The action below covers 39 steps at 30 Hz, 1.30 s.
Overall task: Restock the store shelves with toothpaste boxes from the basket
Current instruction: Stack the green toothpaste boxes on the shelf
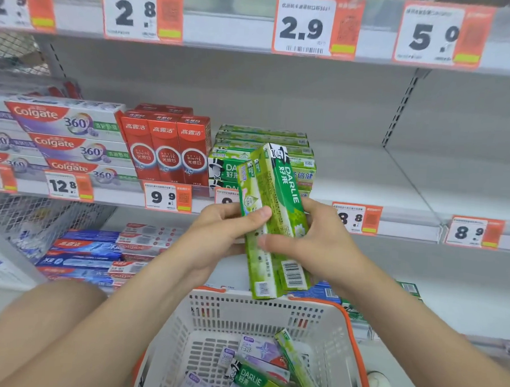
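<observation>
Two green Darlie toothpaste boxes [277,200] stand nearly upright, side by side, in front of the middle shelf. My left hand [217,235] grips them from the left, thumb across the front. My right hand [319,240] holds them from the right, fingers curled around the edge. Behind them a stack of green Darlie boxes [265,138] lies on the shelf. Below, a white basket [260,313] with orange handles holds several more toothpaste boxes [251,374], green and purple.
Red boxes [165,148] and Colgate 360 boxes [69,138] fill the middle shelf to the left. Bare shelf [380,175] stretches right of the Darlie stack. Blue and red boxes [99,251] lie on the lower shelf. My knee [44,315] is at lower left.
</observation>
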Motion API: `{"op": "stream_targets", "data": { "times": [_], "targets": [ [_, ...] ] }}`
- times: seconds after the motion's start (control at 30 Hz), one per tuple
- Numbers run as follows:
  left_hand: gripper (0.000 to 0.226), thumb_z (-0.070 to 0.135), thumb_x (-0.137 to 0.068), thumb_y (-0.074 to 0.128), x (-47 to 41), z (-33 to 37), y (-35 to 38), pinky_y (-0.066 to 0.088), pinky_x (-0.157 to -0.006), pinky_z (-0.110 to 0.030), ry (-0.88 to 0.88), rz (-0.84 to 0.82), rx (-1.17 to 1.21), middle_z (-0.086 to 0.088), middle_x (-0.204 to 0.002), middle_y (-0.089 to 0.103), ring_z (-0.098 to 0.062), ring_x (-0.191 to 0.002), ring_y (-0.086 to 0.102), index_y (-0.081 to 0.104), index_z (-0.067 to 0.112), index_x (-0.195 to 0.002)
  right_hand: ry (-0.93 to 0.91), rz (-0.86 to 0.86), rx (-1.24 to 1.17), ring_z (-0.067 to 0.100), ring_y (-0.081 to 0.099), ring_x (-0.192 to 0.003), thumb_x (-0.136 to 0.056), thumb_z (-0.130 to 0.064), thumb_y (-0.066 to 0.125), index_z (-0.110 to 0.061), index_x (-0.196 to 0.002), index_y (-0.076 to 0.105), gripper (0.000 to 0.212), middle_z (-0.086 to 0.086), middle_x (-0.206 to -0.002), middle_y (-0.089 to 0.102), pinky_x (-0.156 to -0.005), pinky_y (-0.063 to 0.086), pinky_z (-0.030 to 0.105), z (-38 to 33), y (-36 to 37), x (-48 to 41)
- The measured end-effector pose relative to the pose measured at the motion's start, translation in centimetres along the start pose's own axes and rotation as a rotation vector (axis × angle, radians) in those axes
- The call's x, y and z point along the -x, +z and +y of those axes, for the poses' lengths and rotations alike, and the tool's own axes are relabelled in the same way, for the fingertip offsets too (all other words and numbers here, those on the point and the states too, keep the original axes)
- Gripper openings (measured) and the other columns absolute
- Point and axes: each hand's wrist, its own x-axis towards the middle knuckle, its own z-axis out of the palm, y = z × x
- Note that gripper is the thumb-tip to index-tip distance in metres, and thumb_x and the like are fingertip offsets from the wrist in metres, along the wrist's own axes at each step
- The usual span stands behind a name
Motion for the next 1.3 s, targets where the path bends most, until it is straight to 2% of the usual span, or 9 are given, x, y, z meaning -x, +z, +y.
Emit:
{"op": "stream_targets", "data": {
  "times": [0.13,0.23,0.37,0.57,0.67,0.73,0.97,1.1,1.3],
  "targets": [
    [0.035,0.026,-0.087,0.066,0.0,0.7,-0.8,0.060,-0.095,-0.048,-0.066,-0.038,0.227,-0.014,-0.118,0.074,-0.032,-0.103,0.071,0.070,0.010,-0.118,0.066,-0.107,-0.155,0.035,0.077,-0.100,-0.080,0.003,0.084,-0.014,-0.121,0.071,0.047,0.008,-0.109,0.080,-0.091,0.059,0.062,-0.6,-1.9,-0.3],
    [0.049,0.020,-0.092,0.059,0.5,1.0,-1.2,0.050,-0.109,-0.058,-0.079,-0.119,0.202,-0.017,-0.134,0.070,-0.039,-0.122,0.067,0.062,0.000,-0.136,0.048,-0.180,-0.135,0.036,0.075,-0.105,-0.082,0.008,0.079,-0.008,-0.125,0.068,0.046,0.013,-0.113,0.078,-0.095,0.059,0.058,-0.8,-2.6,-0.1],
    [0.055,0.011,-0.096,0.063,0.8,0.6,-1.3,0.050,-0.104,-0.067,-0.001,-0.168,0.225,-0.027,-0.139,0.063,-0.045,-0.122,0.064,0.045,-0.007,-0.145,0.027,-0.144,-0.103,0.031,0.077,-0.102,-0.085,0.004,0.079,-0.010,-0.123,0.068,0.042,0.008,-0.110,0.079,-0.093,0.061,0.053,-0.7,-2.8,0.1],
    [0.040,0.013,-0.104,0.055,1.3,0.4,-1.0,0.054,-0.103,-0.060,0.040,-0.225,0.145,-0.020,-0.139,0.065,-0.041,-0.126,0.064,0.057,0.004,-0.143,-0.012,-0.086,0.053,0.020,0.079,-0.092,-0.091,-0.015,0.080,-0.023,-0.120,0.066,0.033,-0.004,-0.104,0.080,-0.089,0.061,0.054,-0.9,-2.7,0.5],
    [0.036,0.018,-0.102,0.062,1.4,0.2,-0.3,0.058,-0.096,-0.060,0.044,-0.069,0.059,-0.018,-0.129,0.071,-0.036,-0.117,0.070,0.060,0.006,-0.136,-0.128,0.094,0.192,-0.002,0.072,-0.085,-0.097,-0.036,0.073,-0.027,-0.114,0.070,0.020,-0.018,-0.096,0.078,-0.084,0.058,0.030,-0.7,-2.3,0.4],
    [0.036,0.023,-0.101,0.067,1.3,-0.1,0.3,0.063,-0.084,-0.057,0.075,0.110,-0.009,-0.017,-0.119,0.075,-0.029,-0.106,0.076,0.058,0.005,-0.131,-0.155,0.137,0.148,0.003,0.068,-0.080,-0.100,-0.047,0.060,-0.026,-0.108,0.070,0.025,-0.012,-0.091,0.076,-0.077,0.056,0.032,-0.7,-1.8,0.3],
    [0.045,0.019,-0.088,0.081,1.1,0.0,0.5,0.065,-0.067,-0.049,0.172,0.239,0.060,-0.030,-0.105,0.073,-0.036,-0.091,0.078,0.057,0.000,-0.122,-0.233,-0.106,0.235,0.014,0.066,-0.122,-0.102,-0.050,0.053,-0.038,-0.147,0.050,0.047,-0.009,-0.133,0.068,-0.105,0.052,0.052,0.3,-0.9,0.1],
    [0.040,0.019,-0.092,0.075,0.9,0.6,0.1,0.065,-0.077,-0.051,0.225,0.142,0.035,-0.019,-0.104,0.079,-0.033,-0.097,0.078,0.060,0.006,-0.126,-0.270,-0.140,0.219,0.008,0.057,-0.128,-0.103,-0.056,0.050,-0.047,-0.151,0.043,0.049,-0.011,-0.137,0.059,-0.104,0.050,0.043,0.0,-1.4,-0.3],
    [0.041,0.025,-0.094,0.068,0.4,1.1,-0.4,0.064,-0.086,-0.048,0.247,-0.002,0.020,-0.014,-0.115,0.077,-0.030,-0.109,0.075,0.062,0.015,-0.133,-0.312,-0.228,0.089,0.005,0.055,-0.136,-0.108,-0.031,0.049,-0.032,-0.158,0.036,0.052,-0.014,-0.146,0.059,-0.112,0.047,0.032,-0.7,-1.0,-0.1]
  ]
}}
